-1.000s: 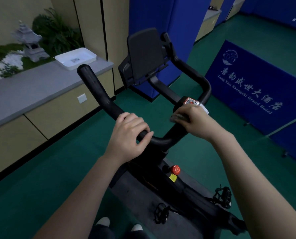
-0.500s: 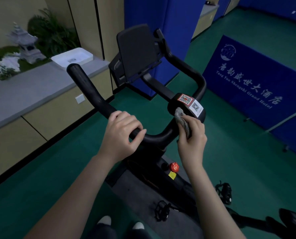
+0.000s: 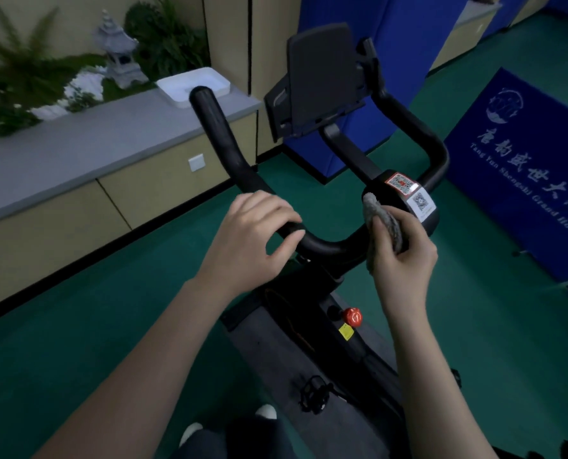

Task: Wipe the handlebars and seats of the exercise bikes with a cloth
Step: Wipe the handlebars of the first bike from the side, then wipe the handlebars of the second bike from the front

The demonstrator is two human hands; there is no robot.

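Note:
A black exercise bike stands in front of me with curved black handlebars (image 3: 223, 137) and a dark screen holder (image 3: 319, 77) at the centre. My left hand (image 3: 252, 240) is curled over the left handlebar near its bend, thumb underneath. My right hand (image 3: 405, 256) grips a grey cloth (image 3: 383, 220) and presses it against the black centre hub (image 3: 401, 200), just left of its QR stickers. The seat is out of view.
A grey counter (image 3: 87, 150) with a white tray (image 3: 193, 84), plants and a stone lantern runs along the left. A blue hotel banner (image 3: 521, 167) stands at right and a blue panel behind the bike. A red knob (image 3: 352, 317) and pedals (image 3: 314, 394) sit below. Green floor surrounds it.
My right hand came down off the top of the hub, uncovering the QR stickers, and now holds the cloth against the hub's left side. The left hand keeps its place on the bar.

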